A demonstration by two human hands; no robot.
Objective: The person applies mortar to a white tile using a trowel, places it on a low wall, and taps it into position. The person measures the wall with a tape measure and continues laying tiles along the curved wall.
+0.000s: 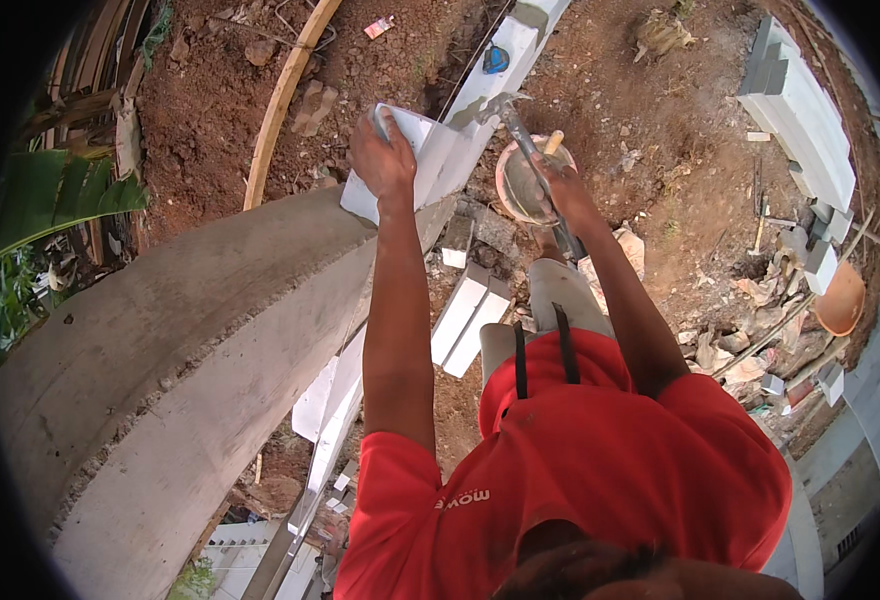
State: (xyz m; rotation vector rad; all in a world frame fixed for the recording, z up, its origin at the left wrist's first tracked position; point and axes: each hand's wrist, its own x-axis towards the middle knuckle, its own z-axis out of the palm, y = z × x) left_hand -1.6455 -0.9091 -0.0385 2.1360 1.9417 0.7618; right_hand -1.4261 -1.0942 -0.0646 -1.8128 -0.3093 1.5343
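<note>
In the upper middle of the frame, slightly left, the white block [362,201] sits where the block wall [518,78] meets the curved concrete beam [190,260]. My left hand [384,158] lies over it; whether it grips or only presses, I cannot tell. My right hand [563,192] is wrapped around the hammer [523,142]. I judge this block placed but not finally settled; grey mortar [467,112] marks the wall top beyond, and spare blocks [465,315] lie unlaid near the centre. The bucket [508,190] crowds my hammer; soil [680,130] right of it offers swinging room. The beam's rough edge bounds the lower left.
</note>
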